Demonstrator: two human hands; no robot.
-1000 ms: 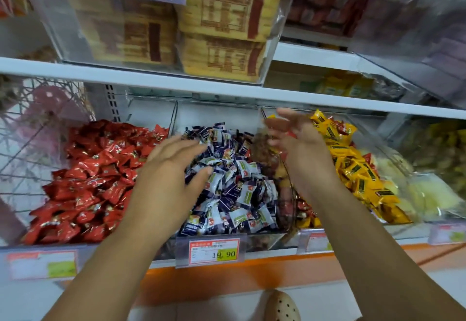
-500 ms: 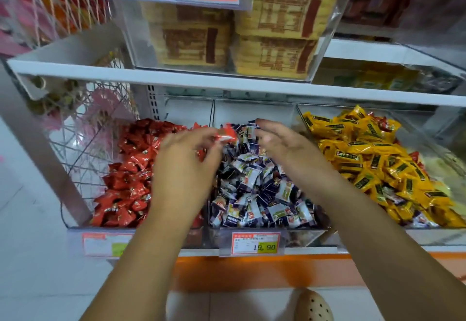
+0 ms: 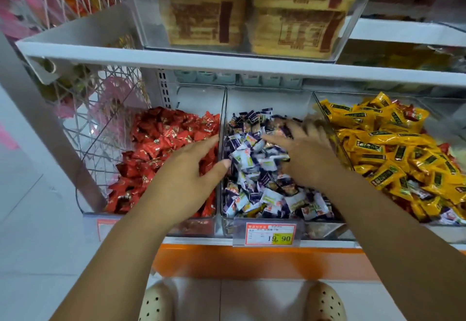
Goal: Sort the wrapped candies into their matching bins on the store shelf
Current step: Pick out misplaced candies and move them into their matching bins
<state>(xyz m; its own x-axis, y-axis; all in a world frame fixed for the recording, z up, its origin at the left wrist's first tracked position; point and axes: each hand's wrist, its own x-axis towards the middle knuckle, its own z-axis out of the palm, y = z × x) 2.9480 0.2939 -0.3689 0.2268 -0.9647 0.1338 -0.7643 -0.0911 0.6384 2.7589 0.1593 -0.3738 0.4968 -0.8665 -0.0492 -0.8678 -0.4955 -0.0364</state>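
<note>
Three clear bins stand side by side on the lower shelf. The left one holds red candies point(image 3: 164, 144), the middle one purple-and-white candies point(image 3: 257, 187), the right one yellow candies point(image 3: 390, 149). A few red candies point(image 3: 413, 113) lie at the back of the yellow pile. My left hand point(image 3: 186, 177) hovers over the red bin beside the clear divider point(image 3: 222, 118), fingers straight, nothing visible in it. My right hand point(image 3: 305, 154) lies on the purple-and-white pile with fingers spread and blurred by motion.
The upper shelf edge point(image 3: 227, 60) juts out just above the bins and carries a clear box of yellow-brown packets point(image 3: 252, 18). A white wire basket point(image 3: 100, 108) hangs at the left. A price tag point(image 3: 271, 235) sits on the shelf front above an orange base point(image 3: 252, 260).
Half a second ago my left hand pinched a red candy near the divider; now its fingers are straight over the red bin without it. My right hand moved from the yellow bin's side onto the purple-and-white pile.
</note>
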